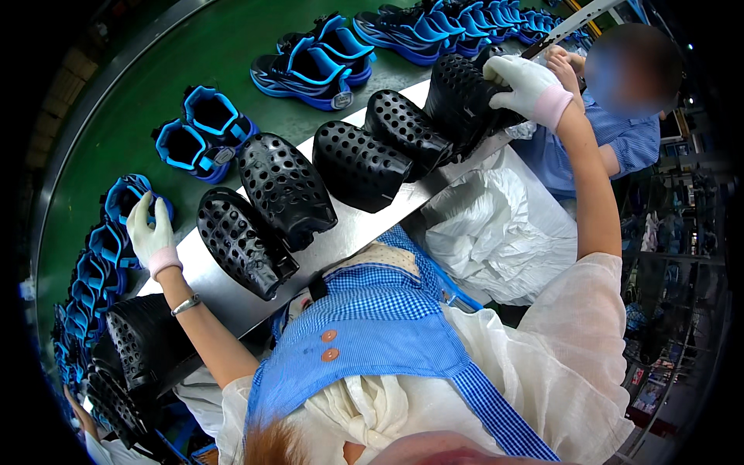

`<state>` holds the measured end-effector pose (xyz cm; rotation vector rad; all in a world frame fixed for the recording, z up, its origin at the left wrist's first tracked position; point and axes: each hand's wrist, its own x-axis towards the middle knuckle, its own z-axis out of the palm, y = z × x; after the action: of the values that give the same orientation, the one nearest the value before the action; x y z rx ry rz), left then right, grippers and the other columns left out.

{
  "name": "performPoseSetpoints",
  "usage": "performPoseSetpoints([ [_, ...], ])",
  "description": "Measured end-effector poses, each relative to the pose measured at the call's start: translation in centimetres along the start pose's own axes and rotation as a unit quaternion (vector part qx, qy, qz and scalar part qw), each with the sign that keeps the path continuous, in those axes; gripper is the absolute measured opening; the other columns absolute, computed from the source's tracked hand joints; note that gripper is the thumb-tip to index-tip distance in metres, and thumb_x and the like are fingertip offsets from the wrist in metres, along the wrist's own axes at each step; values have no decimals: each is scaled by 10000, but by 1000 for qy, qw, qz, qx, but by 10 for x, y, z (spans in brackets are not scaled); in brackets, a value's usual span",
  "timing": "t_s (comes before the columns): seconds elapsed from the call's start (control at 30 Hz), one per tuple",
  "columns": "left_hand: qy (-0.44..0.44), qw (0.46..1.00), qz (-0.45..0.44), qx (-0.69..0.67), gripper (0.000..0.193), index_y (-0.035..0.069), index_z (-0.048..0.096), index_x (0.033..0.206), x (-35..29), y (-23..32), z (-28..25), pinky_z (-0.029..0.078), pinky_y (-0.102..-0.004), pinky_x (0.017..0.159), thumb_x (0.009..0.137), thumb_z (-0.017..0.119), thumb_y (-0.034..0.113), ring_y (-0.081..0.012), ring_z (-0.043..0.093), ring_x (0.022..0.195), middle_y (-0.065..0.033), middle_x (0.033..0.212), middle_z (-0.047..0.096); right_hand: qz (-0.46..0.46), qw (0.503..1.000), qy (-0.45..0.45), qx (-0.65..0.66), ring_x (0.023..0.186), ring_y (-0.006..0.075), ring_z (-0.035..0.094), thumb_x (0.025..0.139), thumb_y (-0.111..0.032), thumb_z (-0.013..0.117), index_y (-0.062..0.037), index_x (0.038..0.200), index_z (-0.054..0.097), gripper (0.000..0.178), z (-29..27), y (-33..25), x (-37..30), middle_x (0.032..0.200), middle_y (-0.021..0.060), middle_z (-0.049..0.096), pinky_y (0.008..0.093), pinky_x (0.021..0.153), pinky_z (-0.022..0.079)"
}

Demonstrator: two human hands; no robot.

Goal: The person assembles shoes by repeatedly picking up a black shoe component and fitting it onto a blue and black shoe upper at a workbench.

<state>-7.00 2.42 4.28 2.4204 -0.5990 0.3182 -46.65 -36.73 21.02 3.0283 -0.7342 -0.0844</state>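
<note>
My left hand (151, 234), in a white glove with a pink cuff, is at the left with its fingers apart. The fingertips overlap a black-and-blue sneaker (126, 195); whether they touch it I cannot tell. At the upper right my right hand (528, 87), gloved the same way, has its fingers curled at the edge of a black perforated shoe form (456, 97). Beside it on the metal ledge lie more such forms (403, 128), (360, 164). Another pair of forms (283, 186), (240, 236) rests nearer my left hand.
A green conveyor belt (155, 97) carries several black-and-blue sneakers (403, 35) in a curved line. The metal ledge (198, 267) runs before me. A crumpled white plastic bag (504, 225) hangs at right. A co-worker in blue (620, 139) is at the upper right. More black forms (143, 341) are at lower left.
</note>
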Motion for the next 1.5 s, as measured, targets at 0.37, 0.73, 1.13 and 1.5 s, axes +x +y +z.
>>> performPoseSetpoints([
  [0.37,-134,914,-18,-384,440,-4,547,1259,6,44,-8,480,-288,887,963,511,319,-177,580,1033,-107,1217,575,-138,965,173,138,827,191,647,717,-92,702,-61,1063,586,366,-49,-94,41,963,80,621,294,752,519],
  [0.73,-155,552,-156,-804,441,-36,472,1215,-5,67,-45,543,-347,817,925,510,295,-257,642,902,-184,1028,623,-361,870,-29,334,861,276,645,757,-244,682,17,1078,601,421,-5,-294,138,932,188,640,334,762,515],
  [1.13,-24,567,-292,-770,315,104,582,904,10,27,8,525,-281,639,833,644,405,-139,617,694,-34,793,607,-285,929,-100,213,652,339,633,770,-447,627,71,800,584,521,32,-345,183,679,202,615,386,641,522],
  [1.5,-60,985,61,-153,393,78,601,1115,-5,7,62,481,-394,867,771,652,262,-318,562,1046,-110,1187,555,-246,964,-95,18,741,366,633,777,-384,581,22,788,631,410,58,-345,273,732,209,635,415,717,512],
])
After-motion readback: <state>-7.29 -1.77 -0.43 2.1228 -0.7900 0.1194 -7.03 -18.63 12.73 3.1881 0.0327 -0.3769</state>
